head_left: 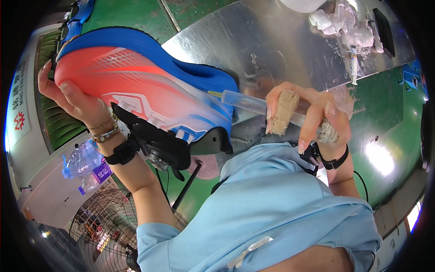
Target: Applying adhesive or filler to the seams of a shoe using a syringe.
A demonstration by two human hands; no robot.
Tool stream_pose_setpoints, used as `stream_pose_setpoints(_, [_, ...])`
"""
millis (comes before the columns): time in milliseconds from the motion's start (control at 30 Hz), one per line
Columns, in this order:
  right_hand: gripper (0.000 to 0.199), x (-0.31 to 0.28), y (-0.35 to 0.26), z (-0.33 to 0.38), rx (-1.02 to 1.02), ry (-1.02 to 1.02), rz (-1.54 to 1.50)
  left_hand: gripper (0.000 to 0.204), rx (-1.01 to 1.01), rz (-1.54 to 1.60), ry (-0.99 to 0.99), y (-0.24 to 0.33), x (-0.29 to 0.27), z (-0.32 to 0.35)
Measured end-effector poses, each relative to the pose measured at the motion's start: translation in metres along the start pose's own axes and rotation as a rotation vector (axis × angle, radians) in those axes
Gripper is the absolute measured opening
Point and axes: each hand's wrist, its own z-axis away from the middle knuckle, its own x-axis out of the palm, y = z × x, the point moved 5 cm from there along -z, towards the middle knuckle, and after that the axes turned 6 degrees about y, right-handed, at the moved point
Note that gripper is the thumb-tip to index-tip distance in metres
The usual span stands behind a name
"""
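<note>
A running shoe (149,84), red-orange fading to white and blue, hangs sole-up with its blue sole along the top. My left hand (74,97) grips it at the toe, thumb against the upper and fingers partly hidden behind. In my right hand (312,113) lies a clear syringe (244,101), its yellow tip close to the sole edge near the heel; touching or apart, I cannot tell. The same hand pinches a rough tan block (284,112) and keeps a whitish wad (327,131) against the palm.
A metal table (272,50) stretches ahead with crumpled white tissues (326,21), another syringe (354,68) and a black tray (384,31) at the right. Plastic bottles (86,165) stand at the left. A caged fan (104,222) is low on the left.
</note>
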Motion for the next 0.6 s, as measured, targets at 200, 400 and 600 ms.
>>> stream_pose_setpoints(200, [0.062,-0.007,0.008,0.006,0.014,-0.041,0.05,0.039,-0.04,-0.033,0.021,-0.029,-0.016,0.0])
stream_pose_setpoints(400, [0.062,-0.015,0.014,0.011,0.043,-0.03,0.108,0.031,-0.073,-0.131,0.07,-0.072,-0.031,0.004])
stream_pose_setpoints(600, [0.06,-0.016,0.016,0.009,-0.001,-0.058,0.165,0.033,-0.207,-0.113,0.096,-0.115,-0.051,0.028])
